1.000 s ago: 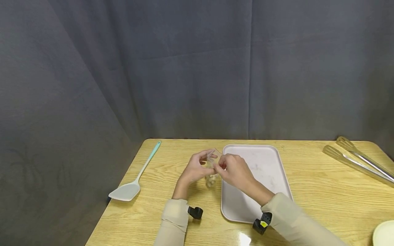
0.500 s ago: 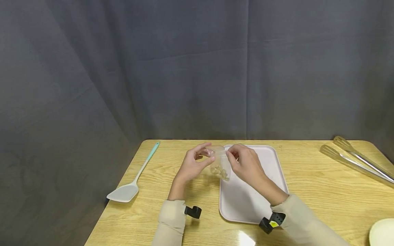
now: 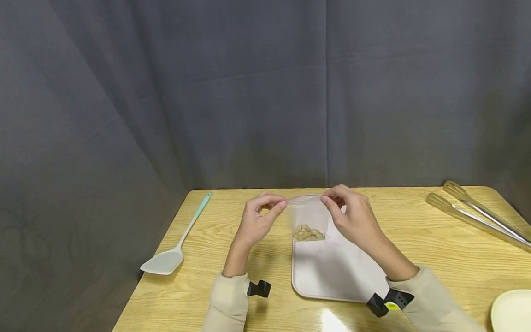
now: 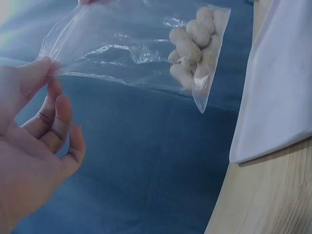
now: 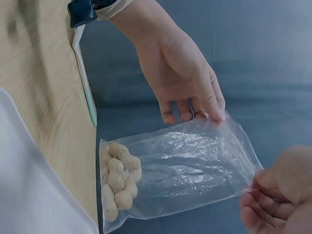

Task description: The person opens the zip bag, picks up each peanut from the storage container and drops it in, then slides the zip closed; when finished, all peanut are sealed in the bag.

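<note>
A clear zip bag [image 3: 309, 214] hangs spread out between both hands, above the left part of a pale tray [image 3: 327, 272]. Several unshelled peanuts [image 3: 308, 233] lie gathered along its bottom. My left hand [image 3: 258, 218] pinches one top corner between thumb and forefinger; in the left wrist view its other fingers curl loosely beside the bag. At the opposite top corner my right hand [image 3: 352, 214] pinches the plastic with thumb and fingertips. Seen from the right wrist, the bag [image 5: 190, 161] is stretched nearly flat along its top edge. Whether the zip is parted cannot be told.
A spatula [image 3: 178, 244] with a pale blade and mint handle lies on the wooden table at the left. Metal tongs [image 3: 477, 216] rest at the far right. Part of a cream round dish [image 3: 514, 311] shows at the lower right. A dark curtain [image 3: 249, 92] hangs behind.
The hands have drawn apart, the right one moving right. The bag, earlier bunched between the fingers, is now spread wide over the tray with the peanuts settled at its bottom.
</note>
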{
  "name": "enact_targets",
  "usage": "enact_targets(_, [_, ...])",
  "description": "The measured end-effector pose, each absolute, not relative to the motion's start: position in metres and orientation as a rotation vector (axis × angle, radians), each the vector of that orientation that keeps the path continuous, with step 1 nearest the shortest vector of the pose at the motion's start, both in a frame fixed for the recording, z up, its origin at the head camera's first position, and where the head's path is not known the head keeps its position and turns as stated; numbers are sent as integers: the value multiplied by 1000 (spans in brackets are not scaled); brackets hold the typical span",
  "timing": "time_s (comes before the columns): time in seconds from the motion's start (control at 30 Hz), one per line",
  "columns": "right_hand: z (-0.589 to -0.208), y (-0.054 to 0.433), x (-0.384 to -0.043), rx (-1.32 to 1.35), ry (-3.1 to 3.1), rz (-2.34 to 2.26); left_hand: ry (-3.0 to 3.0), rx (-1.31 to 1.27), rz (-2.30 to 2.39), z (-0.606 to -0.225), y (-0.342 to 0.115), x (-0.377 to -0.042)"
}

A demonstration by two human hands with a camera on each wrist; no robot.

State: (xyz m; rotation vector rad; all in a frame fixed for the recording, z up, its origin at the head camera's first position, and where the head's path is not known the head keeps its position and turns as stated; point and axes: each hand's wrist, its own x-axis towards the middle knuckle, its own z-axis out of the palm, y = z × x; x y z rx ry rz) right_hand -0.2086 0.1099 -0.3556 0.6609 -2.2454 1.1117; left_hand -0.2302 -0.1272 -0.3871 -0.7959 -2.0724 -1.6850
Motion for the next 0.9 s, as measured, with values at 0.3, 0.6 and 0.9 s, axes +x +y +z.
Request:
enact_targets(0.3, [-355,119,-208,672,-2242,1117,-2057,-806,-1660,-372,-117,-217])
enact_targets(0.6, [-355,119,-207,707,-2280,1068,-2040,-765,-1638,-358,-109,-203])
enact_targets(0.9, [-341,96,-213,938,-2381,861,-2062,-824,-1639,-383,-109,-223])
